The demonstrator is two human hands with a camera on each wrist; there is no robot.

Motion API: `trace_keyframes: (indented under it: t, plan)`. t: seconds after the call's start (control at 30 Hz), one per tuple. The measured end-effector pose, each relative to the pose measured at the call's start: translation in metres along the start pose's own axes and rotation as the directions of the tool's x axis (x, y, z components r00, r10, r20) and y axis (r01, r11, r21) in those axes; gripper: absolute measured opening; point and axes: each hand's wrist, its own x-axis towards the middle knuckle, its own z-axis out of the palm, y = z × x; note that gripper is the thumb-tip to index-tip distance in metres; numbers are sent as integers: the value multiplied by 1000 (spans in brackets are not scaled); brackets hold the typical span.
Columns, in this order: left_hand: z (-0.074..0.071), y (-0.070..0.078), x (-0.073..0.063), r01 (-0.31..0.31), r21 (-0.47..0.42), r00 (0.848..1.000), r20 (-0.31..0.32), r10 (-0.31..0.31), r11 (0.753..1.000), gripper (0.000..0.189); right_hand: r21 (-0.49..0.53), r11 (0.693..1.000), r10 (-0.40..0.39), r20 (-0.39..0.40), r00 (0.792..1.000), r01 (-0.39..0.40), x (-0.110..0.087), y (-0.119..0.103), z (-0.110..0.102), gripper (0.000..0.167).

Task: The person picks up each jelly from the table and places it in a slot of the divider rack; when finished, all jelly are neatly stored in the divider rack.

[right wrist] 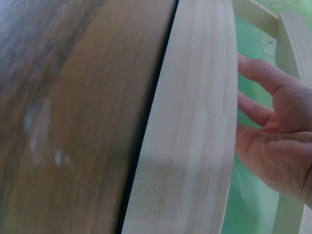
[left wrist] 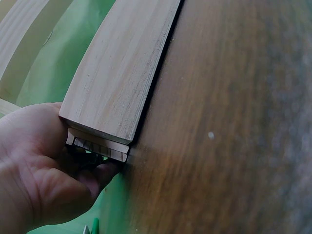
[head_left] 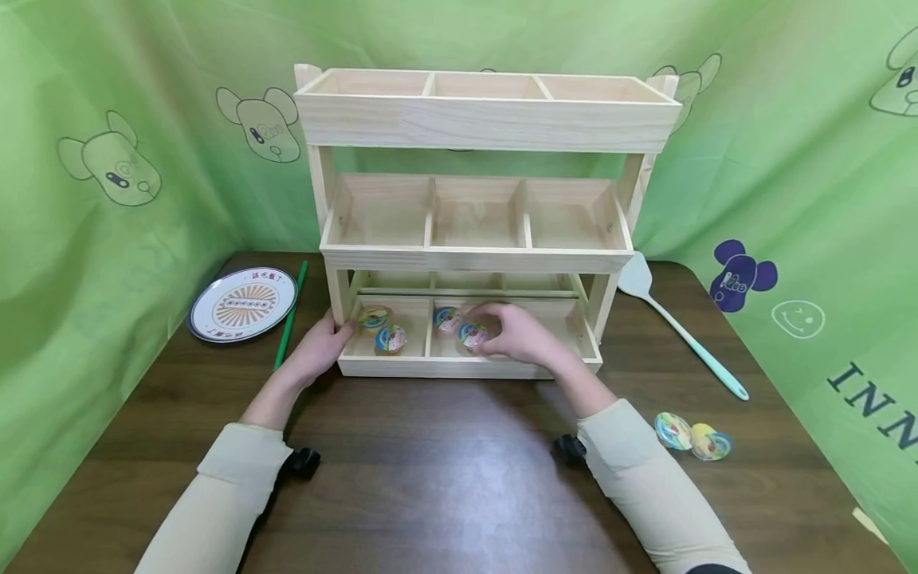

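A three-tier wooden shelf rack [head_left: 488, 123] stands on the table. My left hand [head_left: 319, 347] grips the left end of its bottom tray [head_left: 459, 367]; in the left wrist view the fingers curl round the end of the board. My right hand [head_left: 522, 335] reaches into that tray's middle compartment, thumb and fingers about a small jelly cup [head_left: 472, 336] with a colourful lid. Beside it sits another jelly cup [head_left: 447, 320]. The left compartment holds two more, a yellowish cup [head_left: 374, 317] and a pink-and-blue one [head_left: 390, 340]. In the right wrist view the tray's front board hides my fingertips.
Two jelly cups [head_left: 672, 431] lie on the table at the right. A pale blue spatula [head_left: 688, 339] lies right of the rack. To the left are a patterned plate [head_left: 242, 304] and a green stick [head_left: 290, 319]. A green curtain [head_left: 136, 239] surrounds the table.
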Motion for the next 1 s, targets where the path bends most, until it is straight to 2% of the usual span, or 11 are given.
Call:
trace_keyframes:
  t: [0.23, 0.57, 0.8, 1.0]
  plan:
    - [-1, -1, 0, -6, 10, 1000, -1, 6, 1000, 61, 73, 995, -57, -50, 997, 60, -18, 2, -13, 55]
    - [-2, -1, -2, -5, 14, 1000, 2, 5, 1000, 61, 144, 983, -93, -137, 986, 113, -59, 10, -39, 44]
    - [-2, 0, -1, -5, 11, 1000, 3, 5, 1000, 61, 180, 979, -69, -140, 988, 94, -88, 29, -53, 38]
    - [-1, 0, 0, -4, 9, 1000, 2, 3, 1000, 60, 108, 994, -13, -126, 992, 27, -114, 46, -65, 41]
